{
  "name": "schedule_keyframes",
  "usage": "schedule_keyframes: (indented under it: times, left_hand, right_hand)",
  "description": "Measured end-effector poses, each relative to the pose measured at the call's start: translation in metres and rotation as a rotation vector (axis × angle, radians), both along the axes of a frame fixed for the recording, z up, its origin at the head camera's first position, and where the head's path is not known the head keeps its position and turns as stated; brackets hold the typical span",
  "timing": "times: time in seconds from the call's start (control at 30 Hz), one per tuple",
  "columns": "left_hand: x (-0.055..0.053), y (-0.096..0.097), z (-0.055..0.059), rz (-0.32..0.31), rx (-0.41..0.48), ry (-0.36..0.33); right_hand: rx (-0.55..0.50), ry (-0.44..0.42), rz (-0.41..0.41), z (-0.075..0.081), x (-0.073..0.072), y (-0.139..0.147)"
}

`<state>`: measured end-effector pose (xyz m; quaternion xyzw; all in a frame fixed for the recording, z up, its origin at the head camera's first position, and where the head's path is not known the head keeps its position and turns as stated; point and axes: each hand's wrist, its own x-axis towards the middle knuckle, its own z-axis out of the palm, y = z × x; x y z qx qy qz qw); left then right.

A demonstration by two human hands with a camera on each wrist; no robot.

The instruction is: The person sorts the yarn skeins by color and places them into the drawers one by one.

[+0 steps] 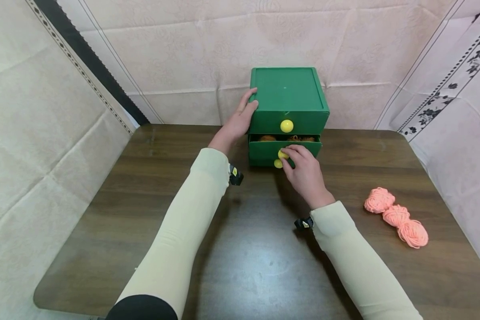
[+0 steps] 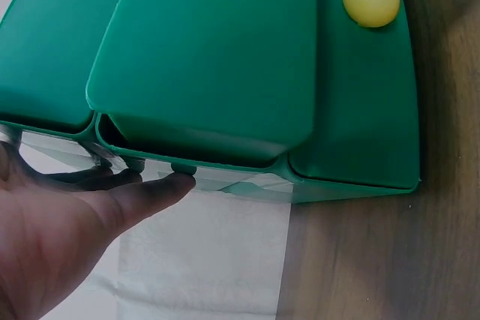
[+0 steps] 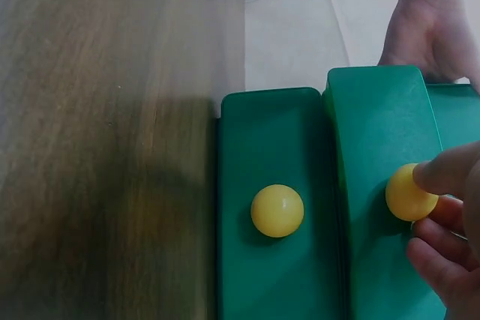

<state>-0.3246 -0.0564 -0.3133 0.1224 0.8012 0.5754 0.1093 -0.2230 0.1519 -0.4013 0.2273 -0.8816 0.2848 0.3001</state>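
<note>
A small green chest of drawers (image 1: pixel 286 91) stands at the back of the table, its front dotted with yellow knobs. Its middle drawer (image 1: pixel 262 153) is partly pulled out, and brownish things (image 1: pixel 268 138) show inside, mostly hidden. My right hand (image 1: pixel 305 175) pinches that drawer's yellow knob (image 3: pixel 409 196) between thumb and fingers. Against the chest's left side rests my left hand (image 1: pixel 240 119), with its fingers extended. Both the top drawer (image 1: pixel 264 122) and the bottom drawer (image 3: pixel 281 133) are closed.
Three pink balls of yarn (image 1: pixel 396 215) lie in a diagonal row on the right of the brown wooden table (image 1: pixel 176 178). Pale cloth (image 1: pixel 176 58) hangs behind the table and along its sides, close behind the chest.
</note>
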Motion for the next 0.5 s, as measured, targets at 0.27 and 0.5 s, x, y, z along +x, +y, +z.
schedule_keyframes:
  times: [0.27, 0.5]
  left_hand:
    - [0.020, 0.001, 0.018, -0.006, -0.037, 0.007]
    - [0.025, 0.002, 0.022, -0.010, -0.028, 0.010]
  right_hand:
    - [0.008, -0.014, -0.020, 0.000, -0.007, -0.002]
    - [0.015, -0.020, -0.043, -0.001, -0.014, -0.003]
